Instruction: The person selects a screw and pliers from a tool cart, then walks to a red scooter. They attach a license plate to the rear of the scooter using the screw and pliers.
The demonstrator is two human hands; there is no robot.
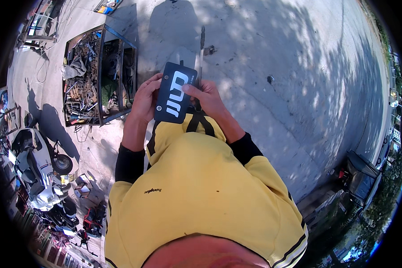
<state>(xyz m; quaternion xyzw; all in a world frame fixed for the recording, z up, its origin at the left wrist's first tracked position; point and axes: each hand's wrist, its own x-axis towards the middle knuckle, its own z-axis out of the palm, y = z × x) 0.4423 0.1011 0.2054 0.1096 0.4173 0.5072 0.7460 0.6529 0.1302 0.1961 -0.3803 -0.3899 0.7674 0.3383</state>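
Note:
A dark rectangular plate [176,94] with rounded corners and bold white markings is held up in front of my waist. Round fasteners or holes show along its left edge. My left hand [146,96] grips that edge, fingers curled against and behind it. From the other side my right hand [208,97] presses its thumb on the plate's face, its fingers mostly hidden. A long thin metal rod [202,53] with a dark textured end extends away past my right hand. Whether that hand also holds the rod, I cannot tell.
Left of my hands stands a metal-framed cart [103,76] heaped with wrenches and loose parts. A white scooter [38,172] is parked at the lower left. A dark covered vehicle or box [362,176] sits at the right. Sun-dappled concrete [277,89] spreads ahead.

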